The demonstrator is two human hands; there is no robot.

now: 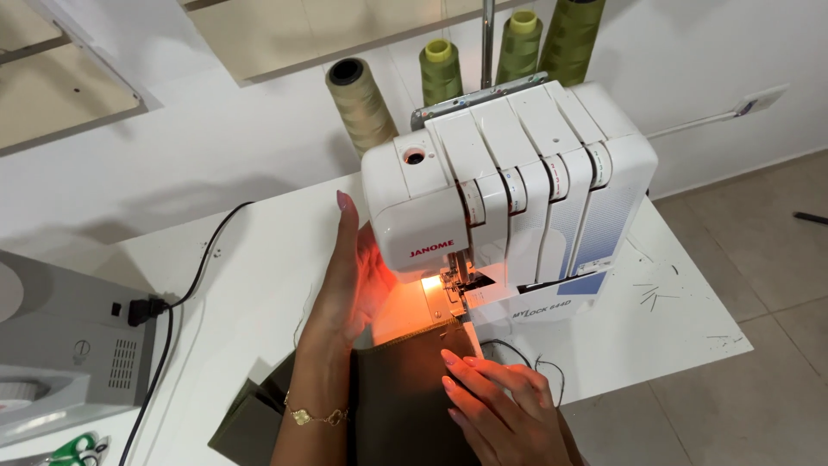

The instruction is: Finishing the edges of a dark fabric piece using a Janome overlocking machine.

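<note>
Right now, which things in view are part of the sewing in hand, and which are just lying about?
In use:
- white overlock sewing machine
- dark olive fabric piece under its lit needle area
- left hand beside the machine, right hand flat on the fabric
- four green and tan thread cones

Lying about:
- grey machine at left, with black power cable
- green-handled scissors
</note>
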